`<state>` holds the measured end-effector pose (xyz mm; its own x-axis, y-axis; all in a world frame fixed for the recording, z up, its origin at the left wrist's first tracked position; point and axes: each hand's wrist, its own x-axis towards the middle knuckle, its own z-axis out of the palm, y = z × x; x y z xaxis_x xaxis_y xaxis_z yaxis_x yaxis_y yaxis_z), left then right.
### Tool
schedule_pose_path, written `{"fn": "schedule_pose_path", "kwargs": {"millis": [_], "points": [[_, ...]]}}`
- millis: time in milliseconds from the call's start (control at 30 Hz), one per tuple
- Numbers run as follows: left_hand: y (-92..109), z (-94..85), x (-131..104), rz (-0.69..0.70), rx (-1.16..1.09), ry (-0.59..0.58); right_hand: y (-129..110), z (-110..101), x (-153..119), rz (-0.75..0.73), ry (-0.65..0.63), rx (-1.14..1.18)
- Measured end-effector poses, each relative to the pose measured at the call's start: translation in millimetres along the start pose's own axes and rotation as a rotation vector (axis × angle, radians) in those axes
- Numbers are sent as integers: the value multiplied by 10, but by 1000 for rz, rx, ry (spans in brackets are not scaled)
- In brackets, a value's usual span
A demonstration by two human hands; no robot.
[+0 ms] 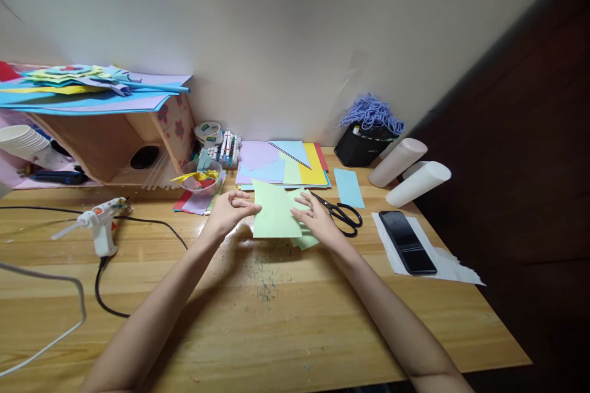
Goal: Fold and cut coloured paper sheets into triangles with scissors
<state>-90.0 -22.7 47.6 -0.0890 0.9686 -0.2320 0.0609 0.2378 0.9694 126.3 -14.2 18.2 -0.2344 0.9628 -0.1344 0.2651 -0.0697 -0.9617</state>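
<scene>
A light green sheet of paper [276,215] is raised a little off the wooden table. My left hand [231,212] pinches its left edge between thumb and fingers. On the right side, my right hand [316,218] has its fingers spread and its thumb at the sheet's right edge; whether it grips the sheet I cannot tell for sure. Further light green paper pieces [306,241] lie under the right hand, partly hidden by it. Black-handled scissors [343,216] rest just right of that hand, their blades partly covered. A light blue paper rectangle [349,187] lies behind the scissors.
Coloured sheets [258,153] lie by the wall. A bowl of scraps [201,179], markers [225,150] and a hot glue gun [102,227] with its cord stand left. At right are a phone [408,242], white rolls [417,184] and a black yarn-filled holder [362,146].
</scene>
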Motion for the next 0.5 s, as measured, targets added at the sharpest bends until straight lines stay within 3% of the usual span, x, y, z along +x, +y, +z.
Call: {"fn": "schedule_pose_path", "kwargs": {"millis": [100,233,400,500], "points": [[1,-7,5,2,-24,-11,49,-18,69,26,-85,191],[-7,9,-1,43,-41,-32,-13,45,17,-51,-38,75],[-113,166,-36,53,-27,-198,-175,220,-152,103,-423,415],[-185,277,-58,46,-11,-295,-182,257,-164,129,-364,448]]}}
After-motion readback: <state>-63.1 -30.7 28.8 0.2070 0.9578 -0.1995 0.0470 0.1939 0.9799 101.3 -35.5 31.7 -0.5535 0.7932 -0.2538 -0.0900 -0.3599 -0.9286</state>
